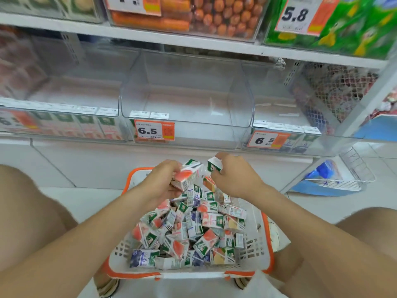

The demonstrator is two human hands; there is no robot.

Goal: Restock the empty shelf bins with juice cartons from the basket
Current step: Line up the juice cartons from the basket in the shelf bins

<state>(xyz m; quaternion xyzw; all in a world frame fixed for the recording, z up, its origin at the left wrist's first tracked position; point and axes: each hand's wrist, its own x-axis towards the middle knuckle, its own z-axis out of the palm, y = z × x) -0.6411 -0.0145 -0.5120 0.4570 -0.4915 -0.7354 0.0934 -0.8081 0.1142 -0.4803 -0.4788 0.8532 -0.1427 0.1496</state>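
Holding, left fingers: curled over the top of a pink-fruit carton, thumb side hidden beneath it; a second green-topped carton sits against its far side, and I cannot tell whether the fingers reach that one too.
Right fingers: bent and closed round a green-and-white carton, which sticks out to the left of the knuckles.
Left hand: above the far edge of the basket, back of the hand up.
Right hand: just beside the left one, their two cartons nearly touching.
Pile of cartons: heaped loose and tilted every way in the basket, highest towards its far edge, right under both hands.
Basket: white slotted walls, orange rim, on the floor between the person's knees.
Middle bin: clear plastic, on the shelf beyond the basket; two cartons stand upright in its front left corner, behind a price tag reading 6.5.
Left bin: a row of upright cartons along its front edge.
Right bin: a row of upright cartons along its front edge, with its own 6.5 tag.
Upper shelf: bins of orange and green packets, blurred.
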